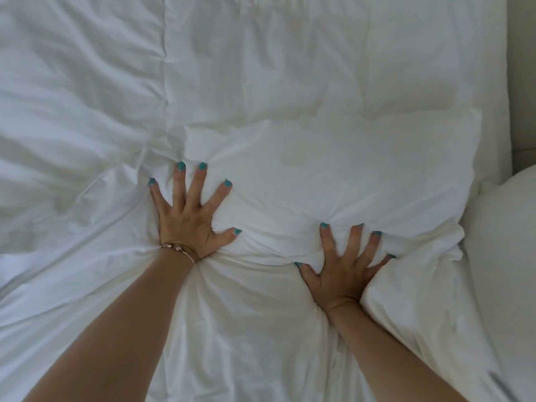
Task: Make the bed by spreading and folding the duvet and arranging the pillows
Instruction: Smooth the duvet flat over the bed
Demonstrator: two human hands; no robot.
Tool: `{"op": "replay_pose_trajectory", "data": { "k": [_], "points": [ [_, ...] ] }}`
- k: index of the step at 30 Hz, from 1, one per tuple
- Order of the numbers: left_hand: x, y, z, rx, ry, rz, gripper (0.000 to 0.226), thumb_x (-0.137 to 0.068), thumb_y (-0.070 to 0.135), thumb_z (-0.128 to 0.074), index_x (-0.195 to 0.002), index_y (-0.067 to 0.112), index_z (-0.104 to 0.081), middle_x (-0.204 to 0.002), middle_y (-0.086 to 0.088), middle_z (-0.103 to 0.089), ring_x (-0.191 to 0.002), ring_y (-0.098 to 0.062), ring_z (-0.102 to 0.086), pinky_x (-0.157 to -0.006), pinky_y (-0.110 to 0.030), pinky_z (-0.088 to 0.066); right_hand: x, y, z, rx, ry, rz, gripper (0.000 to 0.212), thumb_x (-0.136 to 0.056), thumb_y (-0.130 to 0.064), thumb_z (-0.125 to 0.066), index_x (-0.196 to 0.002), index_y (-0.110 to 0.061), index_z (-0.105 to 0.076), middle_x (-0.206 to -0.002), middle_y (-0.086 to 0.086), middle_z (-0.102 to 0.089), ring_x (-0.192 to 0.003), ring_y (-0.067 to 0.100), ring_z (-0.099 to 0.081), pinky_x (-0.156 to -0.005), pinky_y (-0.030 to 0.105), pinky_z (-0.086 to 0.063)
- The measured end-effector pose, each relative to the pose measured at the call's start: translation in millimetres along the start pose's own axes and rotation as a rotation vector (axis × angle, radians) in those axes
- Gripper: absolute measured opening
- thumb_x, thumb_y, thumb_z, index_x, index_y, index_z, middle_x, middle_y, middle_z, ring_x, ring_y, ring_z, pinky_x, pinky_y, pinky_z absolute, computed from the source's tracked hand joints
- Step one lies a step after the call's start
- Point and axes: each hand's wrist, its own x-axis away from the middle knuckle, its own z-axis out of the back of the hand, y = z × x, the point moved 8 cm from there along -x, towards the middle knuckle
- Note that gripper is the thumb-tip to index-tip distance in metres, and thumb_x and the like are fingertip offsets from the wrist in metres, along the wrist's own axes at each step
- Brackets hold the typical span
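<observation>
On rumpled white duvet, splayed left hand and right hand press soft folds.

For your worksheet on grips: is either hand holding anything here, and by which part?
Nothing is held. The left hand and right hand press flat, fingers spread, on the pillow.

hands on duvet, pillow right

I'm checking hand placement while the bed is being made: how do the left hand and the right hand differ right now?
The left hand lies farther up the bed; the right hand lies nearer the camera. The left wrist wears a bracelet; the right wrist is bare. The left hand presses the pillow's left end, the right its near edge. Both are spread flat, fingers splayed, with teal nails.
</observation>
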Motion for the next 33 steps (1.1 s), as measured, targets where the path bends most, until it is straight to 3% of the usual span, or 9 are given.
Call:
{"op": "replay_pose_trajectory", "data": {
  "k": [10, 14, 16, 19, 21, 24, 27, 30, 33],
  "points": [
    [1.9, -1.1, 4.8, -0.004, -0.187, 0.059, 0.083, -0.08, 0.082, -0.018, -0.151, 0.041, 0.001, -0.161, -0.004, -0.002, -0.146, -0.037, 0.0, -0.107, -0.069, 0.009, 4.6, -6.2, 22.9, 0.08, 0.025, -0.006, 0.079, -0.081, -0.078, -0.028, -0.149, -0.037, -0.029, -0.156, 0.016, -0.022, -0.14, 0.044, -0.016, -0.111, 0.051, 0.021],
    [10.4, 10.0, 33.9, 0.01, -0.342, 0.068, 0.073, -0.085, 0.077, -0.008, -0.146, 0.045, 0.017, -0.161, 0.001, 0.013, -0.146, -0.032, 0.015, -0.11, -0.066, 0.012, 22.1, -6.2, 49.3, 0.234, -0.116, -0.155, 0.077, -0.083, -0.081, -0.015, -0.151, -0.045, -0.007, -0.161, 0.009, -0.011, -0.144, 0.042, -0.008, -0.11, 0.062, 0.01],
    [24.8, 13.2, 63.3, 0.179, -0.386, 0.03, 0.063, -0.094, 0.063, -0.017, -0.148, 0.046, 0.01, -0.16, 0.003, 0.015, -0.148, -0.029, 0.009, -0.116, -0.056, -0.001, 30.0, -18.2, 71.0, 0.186, -0.137, -0.255, 0.069, -0.09, -0.068, -0.028, -0.151, -0.041, -0.015, -0.16, 0.01, -0.012, -0.145, 0.04, -0.01, -0.113, 0.063, 0.004],
    [72.4, -19.0, 127.3, 0.52, -0.168, 0.075, 0.055, -0.099, 0.037, -0.041, -0.15, 0.039, -0.019, -0.161, 0.0, -0.005, -0.144, -0.025, -0.02, -0.11, -0.04, -0.034, 32.3, -95.5, 114.2, -0.012, 0.0, -0.161, 0.068, -0.087, -0.024, -0.056, -0.15, -0.03, -0.031, -0.15, 0.015, -0.033, -0.133, 0.04, -0.034, -0.11, 0.058, -0.025],
    [119.4, -53.8, 158.0, 0.419, 0.068, 0.102, 0.059, -0.093, 0.02, -0.055, -0.147, 0.03, -0.032, -0.156, -0.009, -0.024, -0.141, -0.032, -0.028, -0.111, -0.047, -0.035, 24.5, -168.1, 133.7, -0.15, 0.007, -0.02, 0.074, -0.088, -0.022, -0.055, -0.152, -0.036, -0.02, -0.128, 0.01, -0.052, -0.11, 0.032, -0.054, -0.09, 0.045, -0.046],
    [185.7, -120.4, 164.5, 0.133, 0.175, 0.267, 0.065, -0.087, 0.017, -0.061, -0.146, 0.029, -0.035, -0.152, -0.011, -0.029, -0.138, -0.039, -0.028, -0.115, -0.053, -0.022, 3.7, -257.9, 143.1, -0.271, -0.08, 0.087, 0.082, -0.094, -0.032, -0.05, -0.146, -0.053, 0.01, -0.083, 0.005, -0.058, -0.068, 0.023, -0.057, -0.059, 0.033, -0.046],
    [229.8, -190.0, 159.4, -0.026, 0.14, 0.499, 0.071, -0.085, 0.026, -0.067, -0.147, 0.032, -0.032, -0.15, -0.009, -0.031, -0.136, -0.04, -0.031, -0.112, -0.049, -0.021, -22.1, -303.6, 128.2, -0.272, -0.188, 0.116, 0.089, -0.093, -0.039, -0.055, -0.142, -0.058, 0.017, -0.087, 0.008, -0.054, -0.064, 0.023, -0.052, -0.057, 0.032, -0.041],
    [241.1, -234.7, 159.9, -0.106, 0.128, 0.462, 0.072, -0.082, 0.036, -0.069, -0.145, 0.031, -0.034, -0.135, -0.007, -0.046, -0.118, -0.035, -0.046, -0.1, -0.047, -0.031, -42.9, -315.4, 107.4, -0.295, -0.345, 0.115, 0.078, -0.088, -0.046, -0.061, -0.147, -0.048, -0.011, -0.111, 0.012, -0.054, -0.087, 0.033, -0.058, -0.075, 0.041, -0.051],
    [228.8, -271.2, 164.8, -0.087, 0.104, 0.357, 0.067, -0.079, 0.027, -0.072, -0.137, 0.026, -0.038, -0.103, -0.007, -0.059, -0.081, -0.031, -0.056, -0.066, -0.04, -0.047, -47.1, -319.1, 107.6, -0.333, -0.384, 0.168, 0.049, -0.086, -0.039, -0.068, -0.125, -0.018, -0.047, -0.115, 0.015, -0.058, -0.094, 0.034, -0.059, -0.074, 0.038, -0.05]
  ]
}}
